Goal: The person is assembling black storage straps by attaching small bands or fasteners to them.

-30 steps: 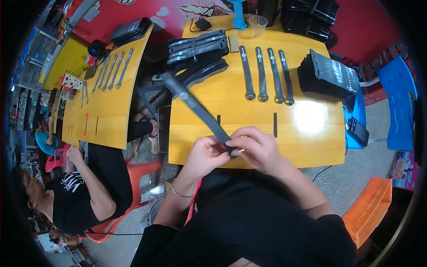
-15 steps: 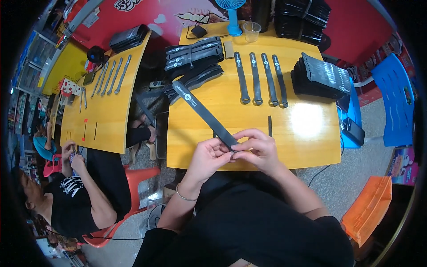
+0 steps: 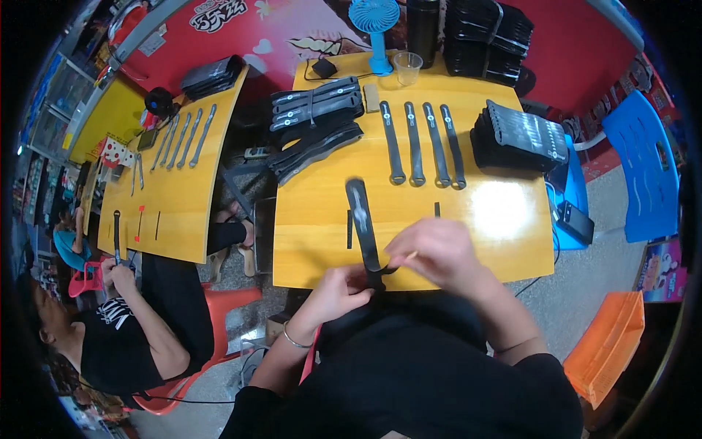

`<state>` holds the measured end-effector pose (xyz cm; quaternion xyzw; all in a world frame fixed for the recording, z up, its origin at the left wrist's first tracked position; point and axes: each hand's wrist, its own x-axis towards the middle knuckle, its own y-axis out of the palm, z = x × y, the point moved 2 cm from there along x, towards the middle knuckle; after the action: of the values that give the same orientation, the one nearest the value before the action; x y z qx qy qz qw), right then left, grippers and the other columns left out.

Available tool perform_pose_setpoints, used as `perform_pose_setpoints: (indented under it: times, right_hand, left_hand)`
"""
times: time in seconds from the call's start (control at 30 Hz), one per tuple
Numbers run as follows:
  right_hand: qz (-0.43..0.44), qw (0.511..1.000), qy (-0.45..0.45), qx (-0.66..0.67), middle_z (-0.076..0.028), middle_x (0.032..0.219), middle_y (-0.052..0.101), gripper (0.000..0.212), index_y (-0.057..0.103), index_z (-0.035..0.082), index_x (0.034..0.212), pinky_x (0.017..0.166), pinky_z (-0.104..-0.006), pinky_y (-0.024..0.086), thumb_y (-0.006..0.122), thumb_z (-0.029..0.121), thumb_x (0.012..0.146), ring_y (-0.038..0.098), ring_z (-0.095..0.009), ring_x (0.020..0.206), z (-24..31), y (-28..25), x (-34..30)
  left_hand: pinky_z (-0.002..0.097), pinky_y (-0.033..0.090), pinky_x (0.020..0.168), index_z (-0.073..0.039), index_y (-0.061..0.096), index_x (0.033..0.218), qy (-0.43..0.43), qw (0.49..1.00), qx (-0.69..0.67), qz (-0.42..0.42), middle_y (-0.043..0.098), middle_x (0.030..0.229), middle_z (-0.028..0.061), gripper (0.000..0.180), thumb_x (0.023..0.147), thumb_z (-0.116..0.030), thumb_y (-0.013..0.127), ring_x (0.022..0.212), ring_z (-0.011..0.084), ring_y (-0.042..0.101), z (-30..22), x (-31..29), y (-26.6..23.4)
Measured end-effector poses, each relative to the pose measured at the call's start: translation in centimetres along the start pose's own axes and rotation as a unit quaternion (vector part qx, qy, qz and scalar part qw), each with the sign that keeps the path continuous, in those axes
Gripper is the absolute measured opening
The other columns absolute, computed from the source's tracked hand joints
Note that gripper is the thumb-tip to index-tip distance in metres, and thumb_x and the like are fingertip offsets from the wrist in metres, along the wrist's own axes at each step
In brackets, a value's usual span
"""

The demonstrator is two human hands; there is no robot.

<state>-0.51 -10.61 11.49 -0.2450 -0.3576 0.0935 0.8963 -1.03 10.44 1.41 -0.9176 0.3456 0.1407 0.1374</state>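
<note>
My left hand (image 3: 342, 289) grips the near end of a long black strap (image 3: 362, 223) at the front edge of the yellow table (image 3: 497, 219). The strap points away from me across the tabletop, blurred by motion. My right hand (image 3: 433, 252) is just right of the strap's near end, fingers curled around a thin pale stick. Several more black straps (image 3: 424, 143) lie side by side farther back on the table. A short black strip (image 3: 349, 228) lies left of the held strap.
Bundles of black straps (image 3: 316, 102) lie at the back left, a stack (image 3: 519, 135) at the right. A blue fan (image 3: 374, 29) and a clear cup (image 3: 407, 67) stand at the far edge. Another person (image 3: 131, 322) works at the yellow table on the left. Orange crate (image 3: 607, 344) at right.
The strap has swung from pointing far-left to pointing nearly straight away from me. My right hand has shifted right and lifted slightly; my left hand keeps the near end.
</note>
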Motion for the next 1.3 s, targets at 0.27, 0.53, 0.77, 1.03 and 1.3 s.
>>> perform_pose_setpoints:
  times: [0.27,0.53,0.77,1.03,1.3]
  right_hand:
    - [0.047,0.998,-0.034,0.038,-0.002,0.073,0.062,0.013,0.062,0.011,0.083,0.055,-0.0264,0.048,0.070,0.017,0.075,0.061,-0.017,0.064,2.7,2.4,-0.6]
    - [0.071,0.980,0.172,0.072,-0.005,0.075,0.064,0.022,0.066,0.007,0.096,0.051,-0.0227,0.040,0.070,0.018,0.078,0.055,-0.009,0.055,-1.7,1.3,1.2]
    - [-0.068,0.964,0.238,-0.098,-0.015,0.108,0.063,0.039,0.055,0.012,0.121,0.076,-0.0359,0.047,0.062,0.026,0.085,0.061,-0.027,0.092,-19.2,2.7,12.0]
    - [0.079,0.900,0.352,-0.245,-0.013,0.119,0.059,0.054,0.050,0.018,0.130,0.092,-0.0409,0.045,0.063,0.039,0.082,0.055,-0.031,0.111,-26.9,5.4,17.4]
    - [0.109,0.889,0.362,-0.257,-0.013,0.116,0.061,0.053,0.054,0.017,0.126,0.090,-0.0382,0.046,0.064,0.040,0.080,0.058,-0.029,0.107,-26.5,7.3,19.6]
  left_hand:
    - [0.0258,0.049,0.074,-0.001,0.051,0.109,0.085,0.928,-0.360,0.036,0.059,0.094,0.0084,0.027,0.084,-0.004,0.061,0.086,0.0147,0.059,-4.2,1.7,-0.4]
    - [0.0190,0.035,0.049,-0.003,0.051,0.109,0.082,0.933,-0.339,-0.085,0.051,0.071,0.0021,0.021,0.096,-0.017,0.043,0.057,0.0071,0.045,-3.2,2.4,-3.2]
    - [0.0356,0.051,0.079,-0.017,0.025,0.143,0.092,0.924,-0.335,-0.157,0.057,0.114,0.0212,0.049,0.098,-0.026,0.041,0.091,0.0277,0.063,-2.1,8.3,-9.7]
    - [0.0305,0.053,0.069,-0.027,0.016,0.146,0.054,0.930,-0.311,-0.188,0.056,0.115,0.0198,0.052,0.099,-0.026,0.038,0.085,0.0282,0.066,-1.1,13.3,-14.2]
    - [0.0206,0.043,0.050,-0.020,0.022,0.145,0.021,0.949,-0.228,-0.219,0.063,0.103,0.0209,0.049,0.099,-0.024,0.039,0.076,0.0256,0.068,0.1,14.5,-17.6]
